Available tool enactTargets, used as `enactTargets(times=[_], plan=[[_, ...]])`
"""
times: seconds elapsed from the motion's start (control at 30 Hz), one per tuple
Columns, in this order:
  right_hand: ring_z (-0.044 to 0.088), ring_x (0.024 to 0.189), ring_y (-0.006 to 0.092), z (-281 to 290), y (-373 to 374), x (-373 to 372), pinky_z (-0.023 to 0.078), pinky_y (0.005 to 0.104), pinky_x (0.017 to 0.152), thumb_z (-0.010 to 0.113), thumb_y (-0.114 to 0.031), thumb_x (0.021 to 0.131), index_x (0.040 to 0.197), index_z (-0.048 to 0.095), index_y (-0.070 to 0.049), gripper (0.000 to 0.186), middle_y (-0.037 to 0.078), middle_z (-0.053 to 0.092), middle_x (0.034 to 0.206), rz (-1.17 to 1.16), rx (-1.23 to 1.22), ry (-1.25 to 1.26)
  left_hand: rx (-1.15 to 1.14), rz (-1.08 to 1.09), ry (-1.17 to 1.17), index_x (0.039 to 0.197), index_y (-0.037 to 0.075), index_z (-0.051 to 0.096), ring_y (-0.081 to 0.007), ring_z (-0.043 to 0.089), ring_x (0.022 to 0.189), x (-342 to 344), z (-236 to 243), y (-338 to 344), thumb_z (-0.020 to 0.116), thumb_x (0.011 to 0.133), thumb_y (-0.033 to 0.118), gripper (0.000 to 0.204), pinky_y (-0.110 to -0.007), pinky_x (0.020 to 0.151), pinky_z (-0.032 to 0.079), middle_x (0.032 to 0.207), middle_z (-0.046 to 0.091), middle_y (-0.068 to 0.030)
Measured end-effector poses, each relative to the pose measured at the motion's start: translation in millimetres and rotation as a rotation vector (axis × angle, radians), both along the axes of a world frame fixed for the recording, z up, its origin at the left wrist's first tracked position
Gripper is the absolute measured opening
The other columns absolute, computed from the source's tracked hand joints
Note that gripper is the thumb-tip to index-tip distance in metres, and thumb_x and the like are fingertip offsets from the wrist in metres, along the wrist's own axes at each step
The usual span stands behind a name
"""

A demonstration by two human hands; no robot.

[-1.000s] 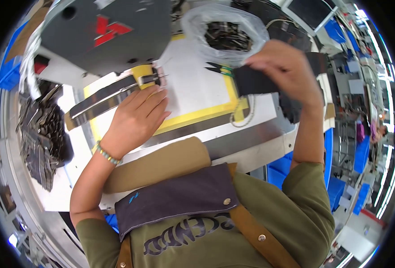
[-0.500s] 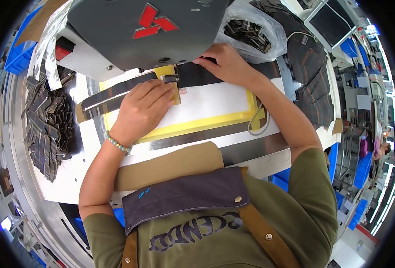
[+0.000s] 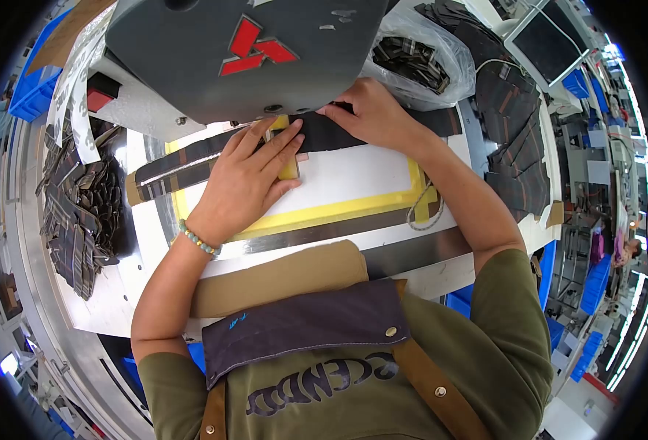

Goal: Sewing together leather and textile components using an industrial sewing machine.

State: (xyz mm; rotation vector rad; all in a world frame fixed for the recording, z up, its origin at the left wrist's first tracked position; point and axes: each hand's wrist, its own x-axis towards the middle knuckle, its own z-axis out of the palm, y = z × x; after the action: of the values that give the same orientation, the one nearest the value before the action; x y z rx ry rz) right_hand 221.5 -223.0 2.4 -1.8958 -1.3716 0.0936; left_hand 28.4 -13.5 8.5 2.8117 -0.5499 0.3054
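A long dark plaid fabric strip (image 3: 331, 136) lies across the white work plate (image 3: 353, 176) under the sewing machine head (image 3: 192, 59). My left hand (image 3: 247, 176) rests on the strip's left part with fingers stretched out, their tips over a small yellow guide piece (image 3: 288, 165). That hand partly covers the guide and the strip. To the right of the machine head, my right hand (image 3: 379, 117) has thumb and fingertips pinched together at the strip's far edge. A light line runs along the strip's left end. The needle area is hidden beneath the machine head.
A heap of plaid pieces (image 3: 82, 213) lies at the left. Behind my right hand stands a clear plastic bag (image 3: 456, 70) of fabric pieces. More dark plaid cloth (image 3: 518, 147) drapes at the right, below a screen (image 3: 547, 40). A looped cord (image 3: 426, 213) lies by the plate.
My left hand has shifted slightly right; its fingers, bent around the yellow guide before, are now straighter and more spread over it. My right hand keeps its pinch, a little lower in view.
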Motion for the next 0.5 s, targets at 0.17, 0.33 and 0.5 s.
enactTargets(times=[0.17, 0.33, 0.5], plan=[[0.071, 0.109, 0.0304, 8, -4, -8, 0.057, 0.0426, 0.090, 0.076, -0.015, 0.096, 0.108, 0.081, -0.008, 0.015, 0.006, 0.077, 0.115, 0.005, -0.006, -0.317, -0.014, 0.028, -0.014, 0.145, 0.001, 0.066, -0.0374, 0.047, 0.152, 1, -3, -3, 0.079, 0.094, 0.035, 0.062, -0.052, 0.123, 0.042, 0.163, 0.058, -0.0089], [0.066, 0.125, 0.0268, 12, -15, -28, 0.052, 0.0445, 0.107, 0.072, -0.012, 0.097, 0.110, 0.082, -0.011, 0.016, 0.003, 0.074, 0.131, 0.216, -0.096, -0.402, -0.069, 0.057, -0.010, 0.141, 0.002, 0.068, -0.0395, 0.050, 0.148, 1, -5, -3, 0.082, 0.092, 0.034, 0.061, -0.052, 0.121, 0.043, 0.159, 0.059, -0.0112], [0.060, 0.136, 0.0285, -6, -25, -25, 0.046, 0.0473, 0.119, 0.074, -0.006, 0.092, 0.119, 0.083, -0.016, 0.031, 0.001, 0.066, 0.150, 0.226, -0.121, -0.241, -0.101, 0.074, -0.008, 0.139, 0.004, 0.070, -0.0401, 0.051, 0.146, 3, -1, -5, 0.085, 0.089, 0.033, 0.060, -0.053, 0.120, 0.044, 0.156, 0.060, -0.0130]])
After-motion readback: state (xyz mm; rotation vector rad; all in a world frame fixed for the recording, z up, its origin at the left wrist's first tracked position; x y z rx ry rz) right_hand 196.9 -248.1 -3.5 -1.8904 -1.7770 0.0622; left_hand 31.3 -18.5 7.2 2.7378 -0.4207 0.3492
